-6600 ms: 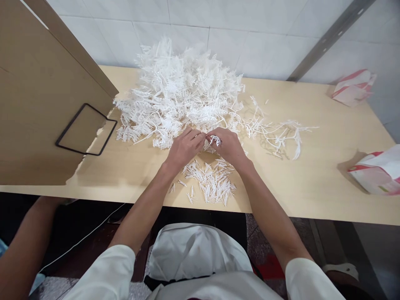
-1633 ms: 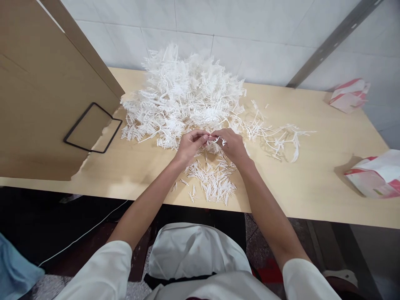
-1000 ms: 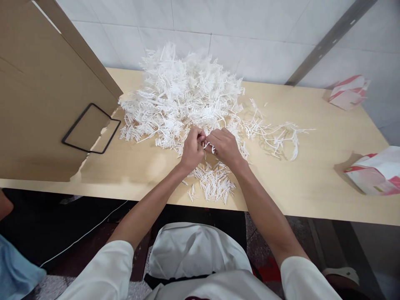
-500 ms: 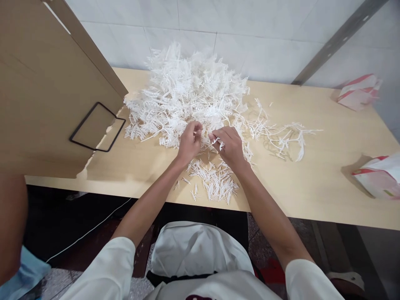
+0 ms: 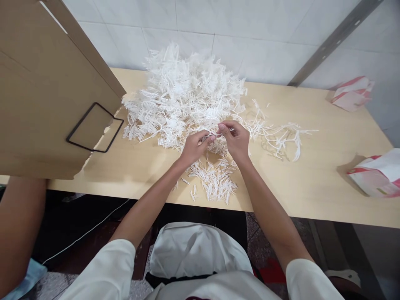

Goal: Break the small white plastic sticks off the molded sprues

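Pair of hands, bare, over the middle of the desk [image 5: 300,183]: left hand [image 5: 196,146] and right hand [image 5: 237,137] close together, thumbs and fingers of both pinching one thin white piece [image 5: 218,134] stretched between them, its ends partly hidden by the fingers. Large pile of white branched sprigs [image 5: 190,87], on the far side of the hands, near the tiled wall [image 5: 265,54]. Small heap of short white sticks [image 5: 218,181], on the near side, a few lying loose to its left. Long white strands [image 5: 283,141], spread to the right. Brown cardboard [image 5: 46,91], at left, a black wire frame [image 5: 117,132] crossing its torn edge. Two red-and-white packets, far right [image 5: 353,93] and near right [image 5: 376,175].
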